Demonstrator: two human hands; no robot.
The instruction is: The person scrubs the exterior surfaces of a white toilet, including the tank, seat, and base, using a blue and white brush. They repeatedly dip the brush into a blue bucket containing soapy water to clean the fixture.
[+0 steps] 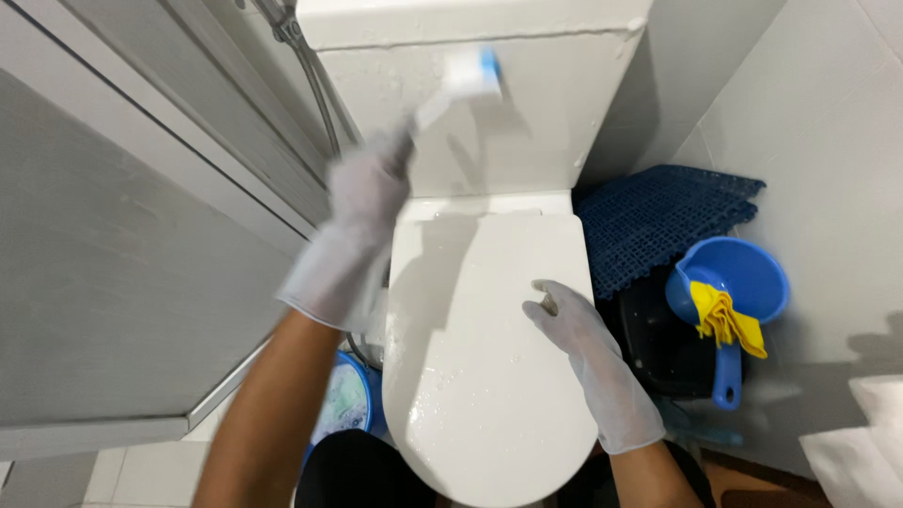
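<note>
A white toilet stands below me with its lid down and wet with drops. My left hand, in a thin pale glove, is closed around the handle of a white and blue brush whose head touches the front of the white cistern. The brush and hand are blurred. My right hand, also gloved, rests flat with fingers spread on the right side of the lid and holds nothing.
A grey wall panel runs along the left. A blue basin sits on the floor left of the bowl. To the right lie a dark blue mat, a black bucket and a blue scoop holding a yellow cloth.
</note>
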